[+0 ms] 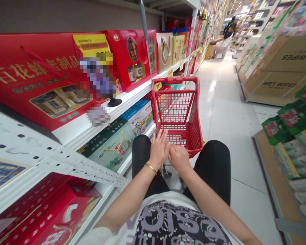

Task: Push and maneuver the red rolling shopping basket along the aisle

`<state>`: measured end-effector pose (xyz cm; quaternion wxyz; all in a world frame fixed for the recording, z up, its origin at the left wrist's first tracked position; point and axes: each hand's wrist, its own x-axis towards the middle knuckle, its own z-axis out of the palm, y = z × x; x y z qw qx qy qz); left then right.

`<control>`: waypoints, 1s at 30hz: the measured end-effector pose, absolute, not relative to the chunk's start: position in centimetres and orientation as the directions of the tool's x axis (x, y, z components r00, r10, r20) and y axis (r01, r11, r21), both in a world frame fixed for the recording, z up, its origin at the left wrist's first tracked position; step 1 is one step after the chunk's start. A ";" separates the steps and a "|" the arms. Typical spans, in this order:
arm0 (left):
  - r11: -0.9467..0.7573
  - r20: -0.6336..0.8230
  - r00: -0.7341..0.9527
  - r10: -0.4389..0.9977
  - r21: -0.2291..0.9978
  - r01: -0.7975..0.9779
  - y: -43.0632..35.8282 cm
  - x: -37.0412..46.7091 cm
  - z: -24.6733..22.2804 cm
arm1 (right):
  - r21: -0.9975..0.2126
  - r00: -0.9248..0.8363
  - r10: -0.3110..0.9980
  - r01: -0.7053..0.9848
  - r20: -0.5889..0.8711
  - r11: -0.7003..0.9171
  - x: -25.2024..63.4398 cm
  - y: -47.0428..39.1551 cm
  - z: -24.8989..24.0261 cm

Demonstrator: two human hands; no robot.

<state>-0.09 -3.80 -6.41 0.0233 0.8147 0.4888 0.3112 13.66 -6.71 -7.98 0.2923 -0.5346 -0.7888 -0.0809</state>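
Note:
My left hand point(158, 148), with a gold bangle point(151, 168) at its wrist, is held out over my lap with its fingers stretched forward. Touching its side, my right hand point(179, 158) is curled closed; whatever its fingers hold, if anything, is hidden. Just beyond both hands stands a red shopping cart point(198, 112) with a mesh basket, between my knees and the shelf. Its floor shows through with nothing visible lying in it. A yellow price label point(158, 86) is on the cart's upper left corner.
Left, white shelving point(76, 136) carries red gift boxes point(127, 68) and green cartons point(114, 146). A thin pole point(144, 23) rises by the cart. Right are wet-wipes cartons point(277, 81) and green packs point(290, 119). A seated person point(223, 41) is farther down the aisle.

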 end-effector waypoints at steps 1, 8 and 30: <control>-0.525 0.480 0.337 0.810 0.338 0.781 -3.6 -0.1 -6.5 | -0.193 -0.261 0.809 0.890 0.526 0.412 13.7 -6.7 -7.6; -0.522 0.453 0.363 0.815 0.298 0.799 -3.8 -0.3 -6.9 | -0.264 -0.298 0.852 0.861 0.431 0.435 17.5 -7.0 -5.8; -0.522 0.484 0.346 0.804 0.294 0.801 -3.7 0.1 -7.5 | -0.341 0.112 0.689 0.917 0.716 0.205 22.2 -6.4 -9.1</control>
